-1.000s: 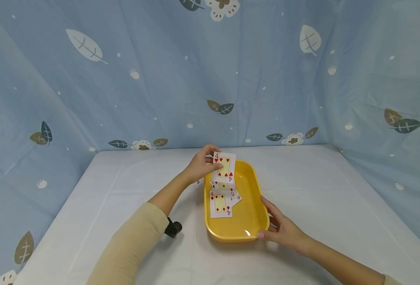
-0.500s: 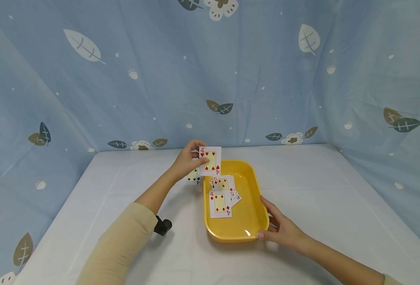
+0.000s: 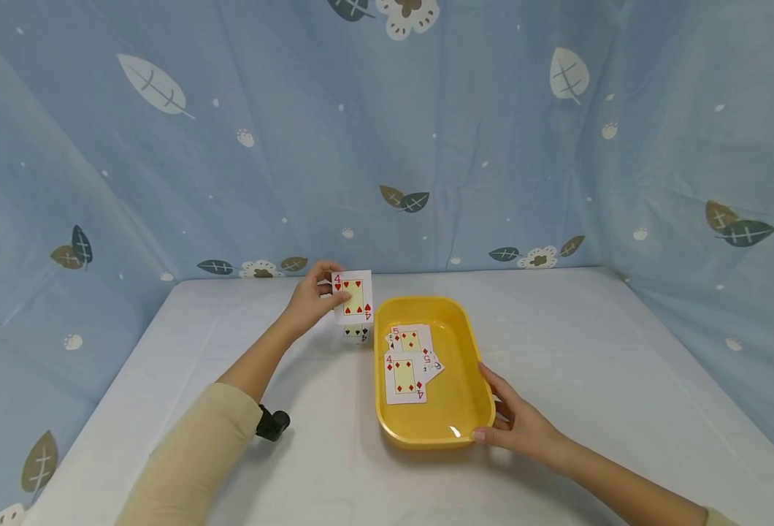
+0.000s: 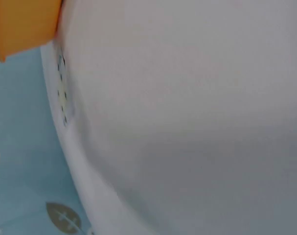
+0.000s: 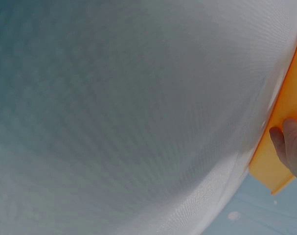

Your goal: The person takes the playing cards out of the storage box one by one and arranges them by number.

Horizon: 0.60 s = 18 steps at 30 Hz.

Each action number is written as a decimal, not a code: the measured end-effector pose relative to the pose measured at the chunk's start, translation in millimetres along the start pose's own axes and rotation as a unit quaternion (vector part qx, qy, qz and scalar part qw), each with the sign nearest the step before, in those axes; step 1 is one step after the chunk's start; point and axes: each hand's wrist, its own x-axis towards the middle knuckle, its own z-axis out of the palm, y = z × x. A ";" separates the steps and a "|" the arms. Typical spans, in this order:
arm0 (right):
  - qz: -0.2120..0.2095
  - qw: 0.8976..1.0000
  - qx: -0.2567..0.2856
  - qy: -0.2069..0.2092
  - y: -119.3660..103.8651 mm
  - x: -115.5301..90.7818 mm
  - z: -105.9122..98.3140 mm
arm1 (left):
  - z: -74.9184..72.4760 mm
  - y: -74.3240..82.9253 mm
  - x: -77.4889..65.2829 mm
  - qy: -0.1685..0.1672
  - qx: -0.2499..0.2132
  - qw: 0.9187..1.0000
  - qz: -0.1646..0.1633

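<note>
Here, left hand (image 3: 313, 298) pinching card (image 3: 358, 292), reading “4”.

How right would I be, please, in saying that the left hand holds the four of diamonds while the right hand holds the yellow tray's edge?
One detail is off: the head view shows that the left hand holds the four of hearts, not the four of diamonds, which lies inside the yellow tray. The right hand does hold the tray's edge.

Head view downward, wrist views close, tray (image 3: 456, 387) shared
</note>
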 end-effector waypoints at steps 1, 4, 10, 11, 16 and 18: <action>0.001 1.000 -0.001 0.000 0.0 0.0 0.0 | -3.1 -1.1 -1.1 0.003 0.001 1.000 -0.003; 0.003 1.000 -0.002 0.001 0.1 0.3 -0.1 | -12.6 -4.7 -4.2 0.011 0.004 1.000 -0.007; 0.003 1.000 0.008 0.000 0.4 1.1 -0.6 | -29.4 -13.4 -9.2 0.024 0.021 0.999 -0.003; 0.002 1.000 0.011 -0.001 0.4 1.2 -0.7 | -31.7 -14.8 -10.0 0.027 0.022 0.999 -0.002; 0.001 1.000 0.008 -0.001 0.2 1.0 -0.1 | -41.0 -21.1 -13.9 0.035 0.030 0.999 -0.001; -0.002 1.000 0.009 -0.003 0.3 1.1 -0.1 | -43.8 -23.4 -15.4 0.036 0.035 0.999 -0.005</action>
